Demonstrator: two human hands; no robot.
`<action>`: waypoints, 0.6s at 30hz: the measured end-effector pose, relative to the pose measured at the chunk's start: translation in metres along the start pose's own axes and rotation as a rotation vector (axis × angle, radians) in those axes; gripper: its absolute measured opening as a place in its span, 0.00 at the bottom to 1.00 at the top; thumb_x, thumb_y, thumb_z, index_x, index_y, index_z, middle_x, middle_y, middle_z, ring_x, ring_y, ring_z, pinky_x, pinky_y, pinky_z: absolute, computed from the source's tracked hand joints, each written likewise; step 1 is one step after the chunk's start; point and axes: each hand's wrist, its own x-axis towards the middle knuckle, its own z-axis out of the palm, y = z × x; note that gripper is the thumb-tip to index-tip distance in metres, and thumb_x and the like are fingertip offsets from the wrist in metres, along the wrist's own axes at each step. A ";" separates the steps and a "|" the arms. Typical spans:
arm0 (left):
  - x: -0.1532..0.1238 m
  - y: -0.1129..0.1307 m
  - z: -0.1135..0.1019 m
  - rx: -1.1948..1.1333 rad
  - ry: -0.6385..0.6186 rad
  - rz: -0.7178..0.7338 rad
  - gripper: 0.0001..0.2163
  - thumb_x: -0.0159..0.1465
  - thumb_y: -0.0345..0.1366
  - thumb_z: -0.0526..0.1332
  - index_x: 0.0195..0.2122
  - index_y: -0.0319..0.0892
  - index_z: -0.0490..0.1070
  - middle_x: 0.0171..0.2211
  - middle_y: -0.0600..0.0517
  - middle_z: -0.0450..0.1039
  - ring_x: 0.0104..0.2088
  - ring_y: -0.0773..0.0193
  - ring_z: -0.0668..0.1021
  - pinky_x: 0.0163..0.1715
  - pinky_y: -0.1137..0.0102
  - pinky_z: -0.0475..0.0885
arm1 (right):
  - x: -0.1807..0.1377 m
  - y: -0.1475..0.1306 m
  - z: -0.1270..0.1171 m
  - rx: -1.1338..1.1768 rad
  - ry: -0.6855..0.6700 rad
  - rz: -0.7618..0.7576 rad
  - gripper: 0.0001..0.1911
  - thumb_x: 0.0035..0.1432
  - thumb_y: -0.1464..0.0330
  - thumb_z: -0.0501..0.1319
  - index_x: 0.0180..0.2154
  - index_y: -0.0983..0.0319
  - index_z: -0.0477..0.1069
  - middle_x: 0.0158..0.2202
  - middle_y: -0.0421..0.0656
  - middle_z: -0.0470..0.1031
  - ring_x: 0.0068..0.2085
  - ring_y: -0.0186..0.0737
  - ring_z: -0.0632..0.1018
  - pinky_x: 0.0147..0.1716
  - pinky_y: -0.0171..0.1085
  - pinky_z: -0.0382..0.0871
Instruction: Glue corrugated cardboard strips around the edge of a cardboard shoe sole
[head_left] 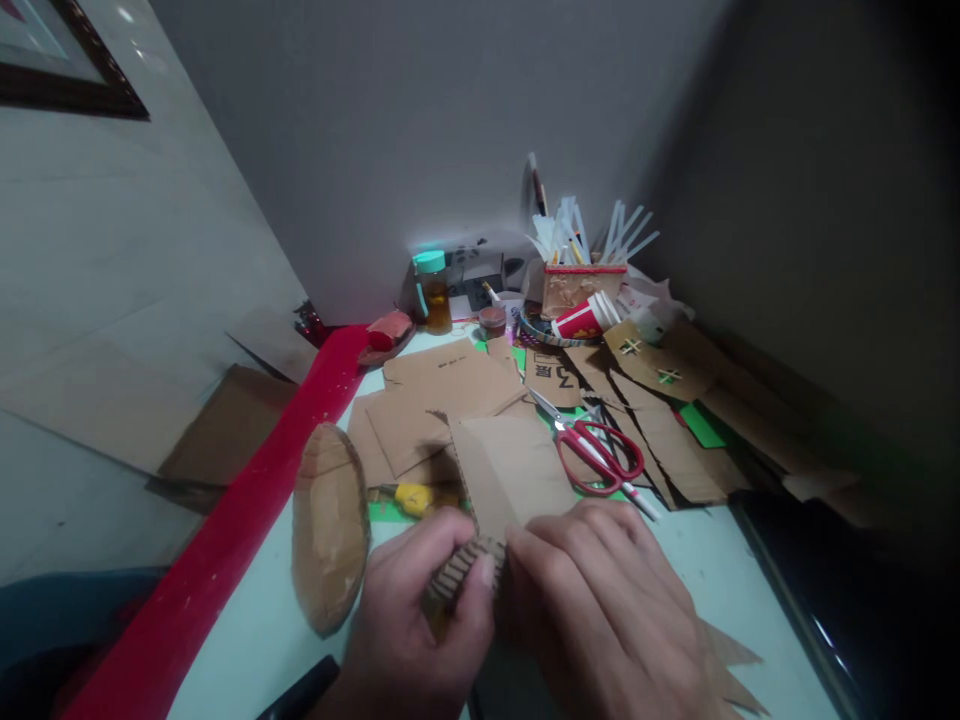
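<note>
Between my two hands is a small ridged piece of corrugated cardboard [459, 572], its ribs facing up. My left hand [427, 610] pinches it between thumb and fingers. Against its right end press the bent fingers of my right hand [607, 600], their tips partly hidden. Just beyond stands a pale cardboard sheet [514, 465]. Left of my left hand lies an oval cardboard piece with a raised rim [330, 530]. A yellow-handled tool [414, 498] rests behind my left hand. Red-handled scissors [592, 450] lie beyond my right hand.
Flat cardboard pieces [442, 385] cover the middle of the table [247, 620]. At the back stand a teal-lidded bottle [433, 295], a box of white sticks [583, 290] and red paper cups [581, 318]. A dark flat device [810, 600] lies at right, a black object [304, 690] at front left.
</note>
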 end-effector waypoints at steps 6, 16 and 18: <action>-0.002 0.000 0.000 -0.071 -0.027 -0.118 0.06 0.65 0.35 0.56 0.32 0.44 0.71 0.25 0.55 0.71 0.27 0.65 0.74 0.31 0.71 0.67 | 0.000 -0.002 -0.009 0.099 -0.036 0.067 0.08 0.62 0.79 0.57 0.33 0.62 0.68 0.27 0.41 0.70 0.30 0.38 0.68 0.32 0.40 0.59; 0.003 0.000 -0.006 -0.350 -0.074 -0.304 0.07 0.64 0.37 0.59 0.30 0.44 0.74 0.26 0.55 0.71 0.29 0.63 0.74 0.30 0.72 0.67 | 0.003 0.000 -0.028 0.396 -0.229 0.396 0.08 0.69 0.73 0.53 0.35 0.59 0.64 0.31 0.36 0.67 0.30 0.30 0.71 0.30 0.31 0.64; 0.005 0.003 -0.008 -0.466 -0.097 -0.362 0.07 0.63 0.37 0.60 0.29 0.45 0.74 0.25 0.56 0.69 0.27 0.65 0.72 0.29 0.74 0.67 | 0.005 0.003 -0.028 0.363 -0.193 0.406 0.07 0.68 0.73 0.54 0.35 0.58 0.63 0.30 0.35 0.67 0.29 0.28 0.71 0.28 0.29 0.63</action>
